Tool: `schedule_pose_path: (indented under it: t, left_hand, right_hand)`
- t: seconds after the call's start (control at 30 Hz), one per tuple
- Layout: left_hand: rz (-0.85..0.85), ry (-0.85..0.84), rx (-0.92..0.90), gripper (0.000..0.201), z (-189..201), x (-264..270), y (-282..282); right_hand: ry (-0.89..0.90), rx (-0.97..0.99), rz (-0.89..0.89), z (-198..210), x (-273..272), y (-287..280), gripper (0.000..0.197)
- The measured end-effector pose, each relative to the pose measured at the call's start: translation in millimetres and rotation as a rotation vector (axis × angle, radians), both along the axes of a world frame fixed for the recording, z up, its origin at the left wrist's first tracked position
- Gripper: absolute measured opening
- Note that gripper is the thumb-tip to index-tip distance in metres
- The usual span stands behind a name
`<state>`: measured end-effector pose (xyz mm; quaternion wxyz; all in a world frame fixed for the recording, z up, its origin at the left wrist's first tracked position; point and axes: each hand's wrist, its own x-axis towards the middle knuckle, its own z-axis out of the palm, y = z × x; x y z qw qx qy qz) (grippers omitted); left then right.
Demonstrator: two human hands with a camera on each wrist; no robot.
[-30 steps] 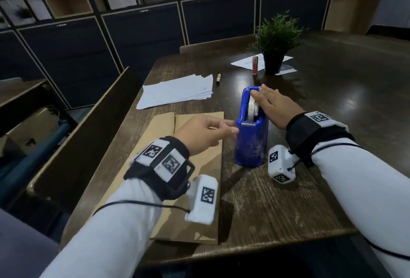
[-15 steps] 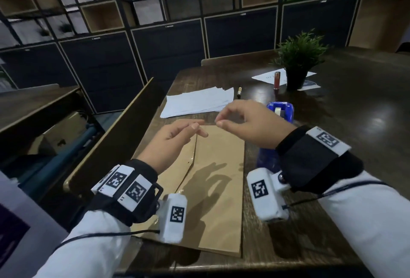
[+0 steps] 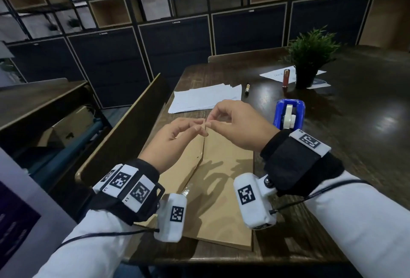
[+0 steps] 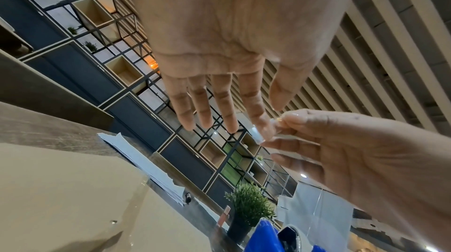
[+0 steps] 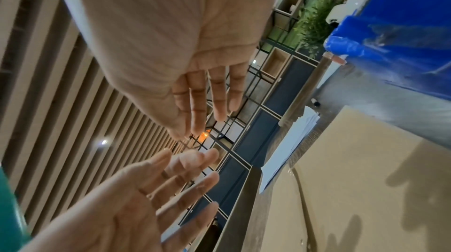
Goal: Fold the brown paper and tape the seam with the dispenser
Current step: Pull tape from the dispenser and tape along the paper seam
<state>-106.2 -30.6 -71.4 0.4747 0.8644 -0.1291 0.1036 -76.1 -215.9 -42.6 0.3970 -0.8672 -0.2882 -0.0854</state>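
The folded brown paper (image 3: 224,180) lies flat on the table, its seam running from the far edge towards me. Above its far end both hands meet in the air. My right hand (image 3: 209,123) pinches a short strip of clear tape (image 4: 267,136) between thumb and forefinger. My left hand (image 3: 197,126) has its fingers stretched out, and its forefinger tip (image 4: 263,130) touches the tape, with the thumb apart. The strip is nearly invisible in the head view. The blue tape dispenser (image 3: 288,113) stands to the right of the paper, behind my right wrist.
A stack of white sheets (image 3: 206,100) lies beyond the brown paper, with a pen (image 3: 247,88) beside it. A potted plant (image 3: 307,64) and a red tube (image 3: 286,77) stand at the far right. A wooden bench back (image 3: 124,126) runs along the table's left edge.
The hands have left the dispenser and risen over the paper. Half a second ago they were apart; now the fingertips meet on the tape strip.
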Motion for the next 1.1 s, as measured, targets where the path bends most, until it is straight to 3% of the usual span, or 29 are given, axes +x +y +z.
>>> schedule_pose_path:
  t: [0.13,0.2,0.27,0.37,0.57,0.63,0.73,1.1]
  left_hand:
    - [-0.010,0.049,-0.024,0.019,-2.7,-1.7,5.6]
    - [0.014,0.119,0.003,0.021,-5.1,-1.5,8.4]
    - [0.052,0.205,0.060,0.030,-8.8,0.2,14.7]
    - [0.082,0.322,0.144,0.025,-12.9,2.2,29.3]
    - [0.072,0.529,0.479,0.021,-19.0,-0.3,58.0]
    - [0.052,0.557,0.559,0.022,-21.3,-2.6,60.6]
    - [0.031,0.580,0.532,0.026,-23.2,-6.6,59.6]
    - [-0.028,0.587,0.727,0.036,-29.6,-16.8,64.7]
  right_hand:
    - [-0.133,-0.035,0.015,-4.6,-5.6,7.5,0.009]
    - [-0.115,-0.038,0.020,-6.6,-8.1,11.1,0.008]
    - [-0.061,-0.016,0.005,-8.3,-9.2,13.8,0.009]
    - [0.037,0.009,-0.050,-10.3,-5.2,12.7,0.011]
    - [0.362,0.166,-0.036,-24.1,6.7,6.3,0.027]
    - [0.443,0.204,-0.023,-29.2,8.2,7.5,0.026]
    - [0.530,0.202,0.002,-35.2,8.1,12.5,0.014]
    - [0.755,0.204,0.093,-55.4,-0.4,37.8,0.025]
